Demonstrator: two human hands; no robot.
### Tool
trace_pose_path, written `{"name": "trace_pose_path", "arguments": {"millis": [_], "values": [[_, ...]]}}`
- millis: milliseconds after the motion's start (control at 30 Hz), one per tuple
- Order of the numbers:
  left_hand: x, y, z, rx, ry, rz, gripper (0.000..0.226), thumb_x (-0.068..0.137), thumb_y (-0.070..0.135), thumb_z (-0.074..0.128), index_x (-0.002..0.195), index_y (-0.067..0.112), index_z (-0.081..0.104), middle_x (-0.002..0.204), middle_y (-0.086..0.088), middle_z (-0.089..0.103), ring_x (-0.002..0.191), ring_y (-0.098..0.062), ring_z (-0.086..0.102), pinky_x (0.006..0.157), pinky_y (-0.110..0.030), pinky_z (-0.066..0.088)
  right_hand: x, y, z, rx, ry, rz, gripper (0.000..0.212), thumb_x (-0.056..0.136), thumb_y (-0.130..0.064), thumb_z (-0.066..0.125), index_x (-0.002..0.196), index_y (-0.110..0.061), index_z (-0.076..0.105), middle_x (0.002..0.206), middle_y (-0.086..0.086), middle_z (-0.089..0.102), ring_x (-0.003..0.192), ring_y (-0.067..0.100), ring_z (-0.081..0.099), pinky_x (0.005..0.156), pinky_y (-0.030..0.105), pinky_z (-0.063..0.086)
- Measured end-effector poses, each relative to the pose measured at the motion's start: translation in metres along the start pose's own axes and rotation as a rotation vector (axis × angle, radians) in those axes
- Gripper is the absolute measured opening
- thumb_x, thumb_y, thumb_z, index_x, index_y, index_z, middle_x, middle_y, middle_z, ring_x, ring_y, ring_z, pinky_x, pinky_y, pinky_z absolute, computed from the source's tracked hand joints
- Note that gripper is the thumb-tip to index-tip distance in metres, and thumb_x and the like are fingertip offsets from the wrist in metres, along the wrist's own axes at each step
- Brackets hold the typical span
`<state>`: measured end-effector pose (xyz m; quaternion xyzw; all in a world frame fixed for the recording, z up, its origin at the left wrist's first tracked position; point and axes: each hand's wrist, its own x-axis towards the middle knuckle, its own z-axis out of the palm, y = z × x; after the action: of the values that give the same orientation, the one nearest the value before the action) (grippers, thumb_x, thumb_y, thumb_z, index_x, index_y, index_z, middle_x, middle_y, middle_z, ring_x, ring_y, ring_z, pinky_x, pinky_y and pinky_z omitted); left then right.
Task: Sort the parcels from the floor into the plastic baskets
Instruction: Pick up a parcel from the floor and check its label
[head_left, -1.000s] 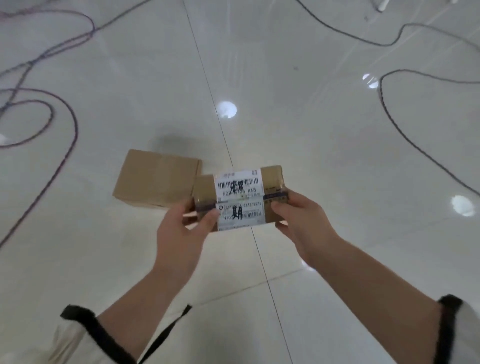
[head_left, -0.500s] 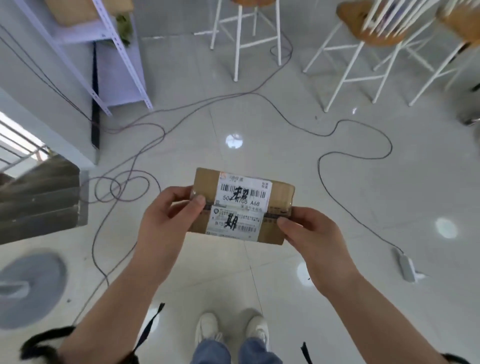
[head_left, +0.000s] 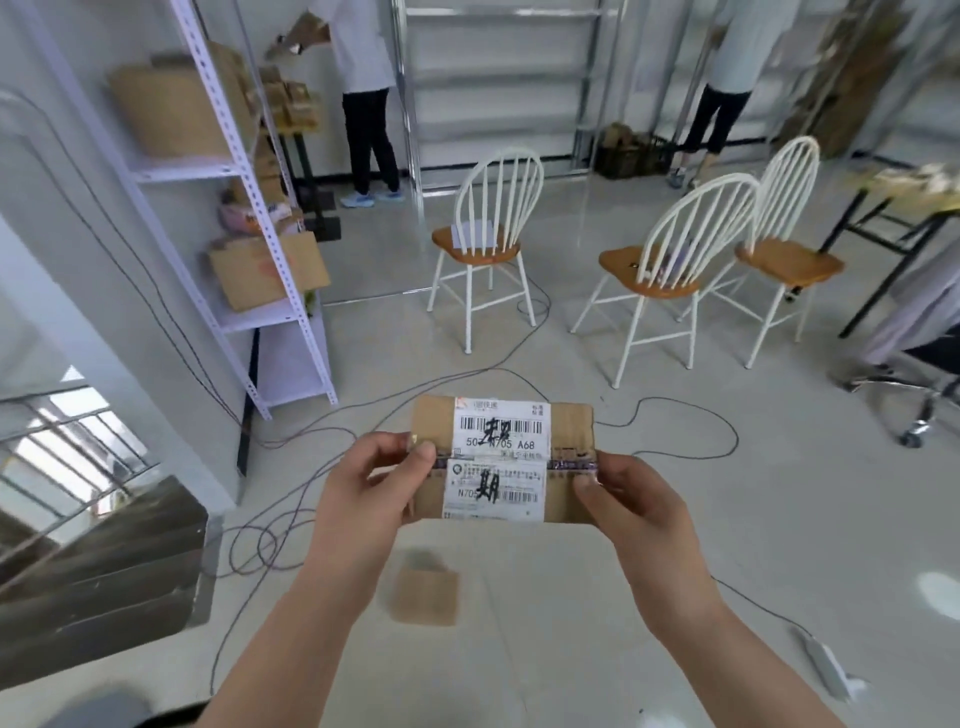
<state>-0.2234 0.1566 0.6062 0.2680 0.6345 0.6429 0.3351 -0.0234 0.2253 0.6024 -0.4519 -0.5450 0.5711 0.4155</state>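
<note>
I hold a small brown cardboard parcel (head_left: 501, 458) with white shipping labels in front of me, above the floor. My left hand (head_left: 369, 493) grips its left end, thumb on top. My right hand (head_left: 636, 512) grips its right end the same way. A second plain brown parcel (head_left: 426, 595) lies on the floor below, between my forearms. No plastic basket is in view.
A white metal shelf rack (head_left: 249, 218) with cardboard boxes stands at the left. Three white chairs (head_left: 485, 234) stand ahead, and black cables (head_left: 675, 431) loop across the floor. Two people (head_left: 363, 93) stand at the far shelves. A dark stair edge (head_left: 93, 571) is at lower left.
My view has lifted from the floor to the room, bringing shelves, chairs and people into sight. Both hands keep the same grip on the labelled parcel, and the other parcel shows below again.
</note>
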Motion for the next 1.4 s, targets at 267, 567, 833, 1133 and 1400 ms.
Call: {"name": "trace_pose_path", "arguments": {"millis": [267, 567, 833, 1133, 1400], "values": [[0.017, 0.031, -0.015, 0.052, -0.236, 0.079, 0.004, 0.084, 0.017, 0.067, 0.081, 0.018, 0.065, 0.072, 0.013, 0.069, 0.066, -0.001, 0.066, 0.062, -0.035, 0.059, -0.037, -0.02, 0.017, 0.084, 0.186, -0.023, 0.019, 0.088, -0.006, 0.06, 0.097, -0.019, 0.071, 0.096, -0.001, 0.075, 0.093, 0.018, 0.07, 0.088, 0.037, 0.05], [-0.032, 0.032, 0.043, 0.113, -0.725, 0.123, 0.003, 0.082, 0.035, 0.067, 0.084, 0.034, 0.066, 0.086, 0.002, 0.068, 0.07, -0.009, 0.059, 0.069, -0.033, 0.047, -0.14, -0.015, -0.035, 0.117, 0.517, -0.081, 0.026, 0.088, -0.005, 0.057, 0.106, -0.019, 0.07, 0.103, 0.002, 0.073, 0.092, 0.014, 0.066, 0.087, 0.03, 0.053], [-0.181, 0.037, 0.119, 0.107, -1.297, 0.141, 0.015, 0.088, 0.026, 0.06, 0.09, 0.04, 0.066, 0.094, 0.011, 0.071, 0.081, -0.004, 0.065, 0.072, -0.026, 0.046, -0.334, -0.023, -0.1, 0.084, 0.938, -0.111, 0.046, 0.065, -0.032, 0.066, 0.11, -0.024, 0.07, 0.096, 0.003, 0.075, 0.091, 0.011, 0.069, 0.086, 0.026, 0.053], [-0.449, 0.006, 0.164, 0.115, -1.88, 0.056, 0.018, 0.078, 0.037, 0.063, 0.095, 0.036, 0.067, 0.095, 0.013, 0.072, 0.085, -0.007, 0.066, 0.072, -0.027, 0.048, -0.592, -0.011, -0.118, 0.021, 1.512, -0.119, 0.056, 0.064, -0.021, 0.071, 0.119, -0.026, 0.063, 0.114, 0.004, 0.069, 0.104, 0.019, 0.066, 0.089, 0.027, 0.052], [-0.659, -0.043, 0.142, 0.247, -2.417, -0.026, 0.017, 0.09, 0.012, 0.059, 0.094, 0.026, 0.067, 0.093, 0.007, 0.072, 0.086, -0.012, 0.066, 0.07, -0.027, 0.051, -0.745, 0.024, -0.058, 0.157, 2.103, 0.021, 0.055, 0.069, -0.036, 0.07, 0.122, -0.039, 0.057, 0.108, -0.009, 0.071, 0.101, 0.009, 0.066, 0.08, 0.026, 0.051]]}}
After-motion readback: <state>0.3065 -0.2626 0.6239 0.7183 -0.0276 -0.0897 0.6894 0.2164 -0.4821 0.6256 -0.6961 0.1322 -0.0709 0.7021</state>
